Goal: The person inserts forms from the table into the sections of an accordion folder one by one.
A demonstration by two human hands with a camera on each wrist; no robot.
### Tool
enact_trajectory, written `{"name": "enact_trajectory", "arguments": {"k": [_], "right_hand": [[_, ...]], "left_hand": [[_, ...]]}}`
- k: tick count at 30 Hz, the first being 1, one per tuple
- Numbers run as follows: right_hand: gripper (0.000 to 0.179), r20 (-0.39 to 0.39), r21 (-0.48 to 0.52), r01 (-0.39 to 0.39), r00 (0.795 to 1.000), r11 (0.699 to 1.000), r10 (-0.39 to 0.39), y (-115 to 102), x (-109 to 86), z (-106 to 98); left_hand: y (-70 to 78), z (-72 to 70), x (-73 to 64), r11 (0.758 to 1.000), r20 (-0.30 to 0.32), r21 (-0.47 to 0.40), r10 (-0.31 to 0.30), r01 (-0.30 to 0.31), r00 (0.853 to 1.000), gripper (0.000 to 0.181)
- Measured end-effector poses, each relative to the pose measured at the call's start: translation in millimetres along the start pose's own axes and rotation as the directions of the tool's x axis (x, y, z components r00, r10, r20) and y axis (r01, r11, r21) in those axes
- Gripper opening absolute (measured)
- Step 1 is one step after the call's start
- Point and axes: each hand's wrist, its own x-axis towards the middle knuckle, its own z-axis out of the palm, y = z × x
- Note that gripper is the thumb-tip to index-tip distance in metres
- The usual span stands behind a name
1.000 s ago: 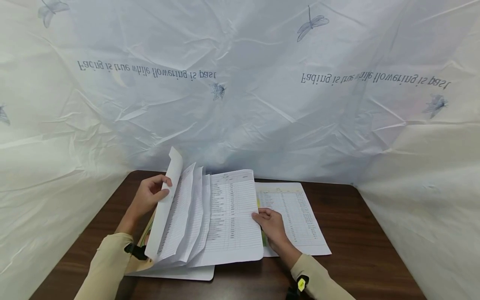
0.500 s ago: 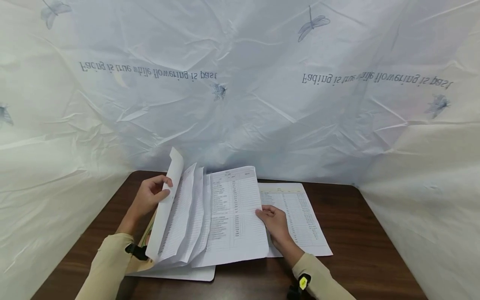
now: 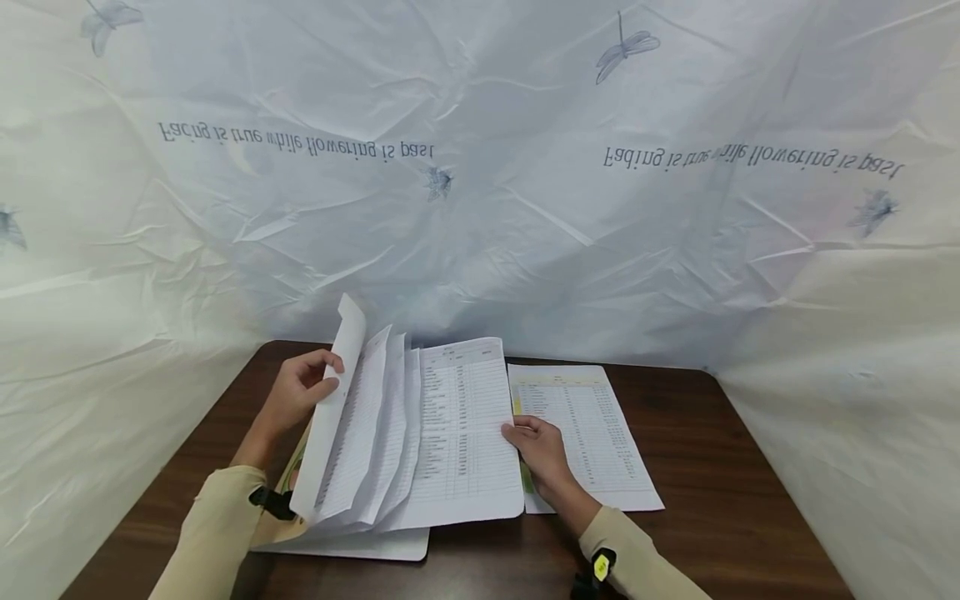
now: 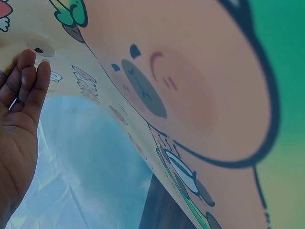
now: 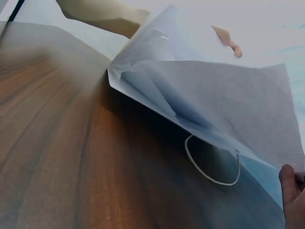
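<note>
We saw white pages [image 3: 465,433] with grey grids, a brown wood-grained table [image 3: 720,467], beige sleeves [image 3: 213,525] and a pale dragonfly-printed curtain [image 3: 480,258].

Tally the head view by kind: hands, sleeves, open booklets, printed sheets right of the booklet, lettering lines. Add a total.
Hands: 2
Sleeves: 2
Open booklet: 1
Printed sheet showing right of it: 1
Lettering lines: 2
Total: 8

The print [image 3: 462,400] on your page [image 3: 457,510] and the loose sheet [image 3: 585,442] is too small to read. Your right hand [image 3: 542,450] has its fingertips hidden behind that page, and the right wrist view crops the hand. The left wrist view cuts off your left hand [image 4: 19,138] and the cartoon cover [image 4: 209,86].
</note>
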Motion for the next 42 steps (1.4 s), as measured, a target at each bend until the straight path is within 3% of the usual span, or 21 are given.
{"name": "enact_trajectory", "arguments": {"k": [6,18,28,42], "right_hand": [[0.032,-0.041,0.021,0.018,0.999,1.0,-0.017,-4,5.3,-4],[0.036,0.011,0.005,-0.029,1.0,1.0,0.029,-1,-4.4,5],[0.034,0.103,0.002,-0.07,0.992,0.998,0.069,-6,-9.4,10],[0.036,0.158,-0.03,-0.035,0.987,0.999,0.04,0,-5.3,8]], "left_hand": [[0.9,0.0,0.7,1.0,-0.001,0.005,0.007,-0.007,1.0,0.013],[0.0,-1.1,0.6,1.0,-0.003,-0.009,0.0,0.0,1.0,0.013],[1.4,-1.5,-0.7,1.0,-0.004,-0.021,0.007,-0.007,1.0,0.013],[0.1,-1.9,-3.1,1.0,-0.003,0.004,-0.001,0.001,1.0,0.013]]}}
